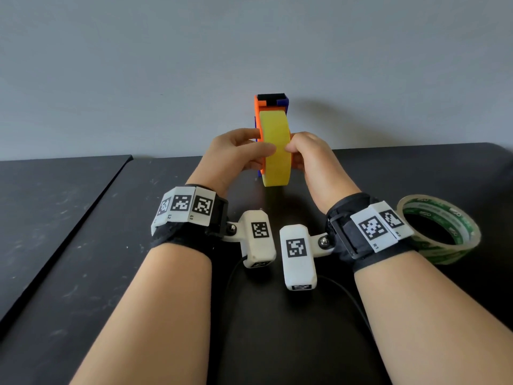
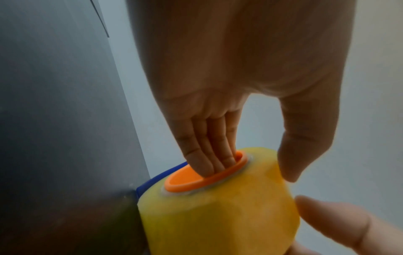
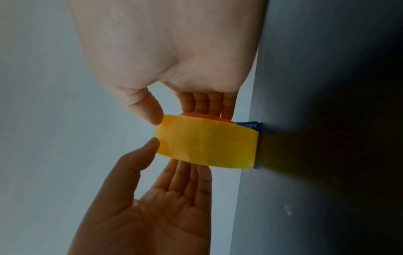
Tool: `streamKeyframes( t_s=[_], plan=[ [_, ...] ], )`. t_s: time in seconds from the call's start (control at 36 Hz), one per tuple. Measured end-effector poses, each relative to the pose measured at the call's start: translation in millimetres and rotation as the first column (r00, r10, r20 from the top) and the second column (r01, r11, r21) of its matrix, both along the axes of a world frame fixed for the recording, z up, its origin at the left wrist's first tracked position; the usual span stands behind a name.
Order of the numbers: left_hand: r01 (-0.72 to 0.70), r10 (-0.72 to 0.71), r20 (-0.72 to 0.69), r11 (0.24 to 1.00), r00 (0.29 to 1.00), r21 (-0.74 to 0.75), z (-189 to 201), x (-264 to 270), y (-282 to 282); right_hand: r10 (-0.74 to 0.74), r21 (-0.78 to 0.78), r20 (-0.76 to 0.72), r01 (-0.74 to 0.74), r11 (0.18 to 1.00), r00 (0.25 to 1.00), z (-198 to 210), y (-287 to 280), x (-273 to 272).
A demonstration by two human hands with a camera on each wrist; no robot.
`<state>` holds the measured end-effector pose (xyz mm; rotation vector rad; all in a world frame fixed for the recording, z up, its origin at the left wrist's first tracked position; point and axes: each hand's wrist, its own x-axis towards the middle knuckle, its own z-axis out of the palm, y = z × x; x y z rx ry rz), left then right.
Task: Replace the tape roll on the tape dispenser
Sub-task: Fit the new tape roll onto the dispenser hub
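A plain grey wall (image 1: 249, 51) backs the dark counter (image 1: 83, 245), where my tape dispenser (image 1: 270, 102), orange and blue, stands upright at twelve o'clock with the yellow tape roll (image 1: 274, 145) seated on its orange hub (image 2: 196, 179). My left hand (image 1: 236, 154) grasps the roll from nine o'clock, fingers reaching into the hub and thumb on the rim, while my right hand (image 1: 308, 154) grasps it from three o'clock the same way. A second, clear tape roll with green print (image 1: 441, 229) lies flat at four o'clock, just beside my right wrist.
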<state>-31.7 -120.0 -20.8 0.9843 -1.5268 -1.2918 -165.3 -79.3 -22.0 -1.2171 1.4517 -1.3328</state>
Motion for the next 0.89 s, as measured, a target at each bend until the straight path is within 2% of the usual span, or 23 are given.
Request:
streamKeyframes(
  t_s=[0.08,0.36,0.5,0.61,0.89],
  plan=[
    [0.014,-0.014,0.018,1.0,1.0,0.016,1.5,-0.8,0.8,-0.029,0.016,0.02,0.029,0.999,0.999,-1.9,-6.1,-3.6],
    [-0.002,0.002,-0.011,1.0,1.0,-0.006,1.5,-0.3,2.6,0.01,0.039,0.004,-0.011,0.999,1.0,-1.3,-0.4,-1.4],
    [-0.035,0.035,-0.011,0.999,0.999,-0.022,-0.9,-0.1,-1.1,-0.033,0.069,-0.025,0.035,0.997,0.999,2.9,-5.8,-2.4],
    [-0.071,0.07,-0.019,0.997,0.997,-0.035,-1.8,0.2,-3.6,0.001,-0.009,-0.026,-0.001,1.0,1.0,0.1,-0.5,-2.5],
    [-0.121,0.117,-0.071,0.991,0.991,-0.049,-2.6,-2.8,-5.5,0.058,-0.085,-0.062,-0.063,0.994,0.996,-3.0,2.3,-3.3]
  ],
)
